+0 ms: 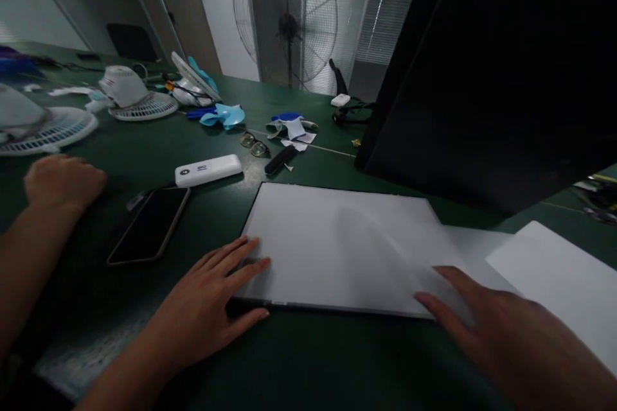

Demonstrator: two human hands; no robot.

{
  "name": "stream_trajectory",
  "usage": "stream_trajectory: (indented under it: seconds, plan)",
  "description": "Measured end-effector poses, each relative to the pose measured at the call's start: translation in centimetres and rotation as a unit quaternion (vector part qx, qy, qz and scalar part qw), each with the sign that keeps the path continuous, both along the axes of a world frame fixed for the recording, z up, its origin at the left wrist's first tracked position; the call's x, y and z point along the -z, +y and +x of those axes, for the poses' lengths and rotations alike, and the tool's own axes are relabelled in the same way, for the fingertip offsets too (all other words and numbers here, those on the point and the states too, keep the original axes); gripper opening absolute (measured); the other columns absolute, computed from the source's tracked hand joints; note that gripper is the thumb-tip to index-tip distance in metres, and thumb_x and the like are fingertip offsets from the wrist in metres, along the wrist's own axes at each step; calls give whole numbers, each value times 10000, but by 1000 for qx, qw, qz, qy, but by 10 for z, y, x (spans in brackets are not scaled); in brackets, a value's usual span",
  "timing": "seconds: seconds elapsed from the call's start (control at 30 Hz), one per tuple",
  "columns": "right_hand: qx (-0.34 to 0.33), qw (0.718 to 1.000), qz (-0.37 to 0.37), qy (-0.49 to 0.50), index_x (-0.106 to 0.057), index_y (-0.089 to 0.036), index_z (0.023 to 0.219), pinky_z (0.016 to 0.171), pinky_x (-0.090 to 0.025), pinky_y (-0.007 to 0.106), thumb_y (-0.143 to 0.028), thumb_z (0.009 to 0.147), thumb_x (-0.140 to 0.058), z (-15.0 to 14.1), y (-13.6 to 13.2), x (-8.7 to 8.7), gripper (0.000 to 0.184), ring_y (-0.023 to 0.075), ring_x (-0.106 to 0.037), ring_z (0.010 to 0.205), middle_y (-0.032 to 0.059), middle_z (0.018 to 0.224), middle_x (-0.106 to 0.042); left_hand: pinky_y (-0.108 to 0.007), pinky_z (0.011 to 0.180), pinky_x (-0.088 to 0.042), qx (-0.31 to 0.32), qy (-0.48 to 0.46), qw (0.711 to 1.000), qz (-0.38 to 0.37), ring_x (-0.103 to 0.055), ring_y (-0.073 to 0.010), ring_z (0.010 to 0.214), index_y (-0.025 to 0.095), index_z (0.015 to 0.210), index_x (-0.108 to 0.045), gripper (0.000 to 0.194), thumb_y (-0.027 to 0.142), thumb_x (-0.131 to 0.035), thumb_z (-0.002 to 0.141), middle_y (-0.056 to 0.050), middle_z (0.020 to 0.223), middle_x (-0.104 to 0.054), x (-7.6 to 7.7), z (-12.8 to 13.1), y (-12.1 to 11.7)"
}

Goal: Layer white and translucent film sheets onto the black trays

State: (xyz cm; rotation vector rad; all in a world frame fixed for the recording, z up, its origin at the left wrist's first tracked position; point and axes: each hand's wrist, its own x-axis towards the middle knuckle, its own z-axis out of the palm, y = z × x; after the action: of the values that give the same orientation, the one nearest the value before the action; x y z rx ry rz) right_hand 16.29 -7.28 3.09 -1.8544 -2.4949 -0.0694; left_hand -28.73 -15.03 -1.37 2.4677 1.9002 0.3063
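White panel [303,244] | left fingers [251,270] spread on it | right fingers [457,281] parted, hold unclear | power bank [219,169]: marking [201,167] illegible

R hand [511,327] blurred, hides near-R corner of white panel [308,244]; can't tell if it's pinching anything. L hand [207,298] covers pt of panel's L edge. Paper [569,282] R of panel: cut by frame edge. Dark slab [511,77] beyond panel, R: top cut off. White device [216,171] L of panel: markings too small.
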Motion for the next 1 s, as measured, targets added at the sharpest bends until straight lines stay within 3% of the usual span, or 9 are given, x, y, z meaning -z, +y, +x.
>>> stream_trajectory:
  seconds: [0.07,0.17,0.23,0.33,0.47,0.57,0.7,0.8,1.0]
  plan:
    - [-16,992,-124,-18,-710,-254,1332,652,-616,504,-708,1028,-373,-61,5,-16,642,323,-710,712,126,877,-734,-603,1173,-516,11,2,1000,8,-536,-394,1494,385,1520,-627,665,623,-743,911,-60,1685,-487,-1,-2,-1]
    - [-65,980,-185,-25,-706,-189,1323,786,-628,547,-541,1068,-481,-137,16,-39,490,358,-735,893,158,1014,-743,-552,1180,-517,37,-19,999,23,-530,-373,1502,339,1697,-362,799,608,-625,992,-81,1690,-479,0,-7,-3]
    - [-84,979,-184,-19,-719,-153,1269,794,-626,533,-547,1082,-497,-168,17,-46,489,363,-734,908,174,1004,-737,-522,1187,-508,49,-36,997,39,-528,-364,1504,288,1753,-162,864,602,-530,1037,-106,1700,-461,1,-10,-4]
    - [-128,974,-187,28,-713,-135,1304,853,-631,539,-705,1070,-458,-189,8,-46,667,382,-727,1012,201,1126,-729,-495,1194,-494,52,-46,996,56,-536,-366,1494,279,1756,-101,856,641,-446,1062,-115,1714,-439,4,-12,-5]
    - [-212,942,-214,150,-492,-167,1624,1146,-527,567,-788,1065,-364,-179,1,-36,846,365,-545,1412,158,1576,-512,-488,1197,-488,48,-50,996,53,-547,-360,1484,279,1755,-74,857,668,-413,1070,-132,1719,-427,4,-11,-3]
    - [-223,949,-177,132,-426,-216,1672,1258,-404,581,-733,1090,-324,-147,11,-20,785,319,-401,1537,79,1684,-354,-520,1190,-495,33,-38,998,29,-533,-377,1494,293,1757,-100,853,618,-469,1060,-135,1744,-380,2,-9,-3]
    - [-190,980,-47,35,-608,-222,1548,1234,-379,681,-694,1088,-285,-84,34,17,734,378,-380,1540,99,1665,-379,-567,1177,-512,2,-12,1000,0,-518,-406,1502,391,1672,-408,671,530,-563,1034,-61,1789,-286,3,-7,-3]
    - [-156,987,27,8,-656,-227,1500,1209,-401,700,-737,1077,-205,-49,41,39,802,393,-410,1520,111,1637,-430,-593,1200,-493,-6,-12,1000,4,-502,-409,1514,404,1570,-566,564,542,-578,1023,-18,1774,-329,6,-7,-2]
    - [-159,987,-2,-11,-488,-227,1636,1220,-423,635,-762,1071,-268,-54,33,45,808,354,-357,1557,83,1705,-306,-633,1244,-439,-4,1,1000,5,-471,-407,1539,399,1584,-552,606,586,-602,1010,-17,1749,-385,10,-8,4]
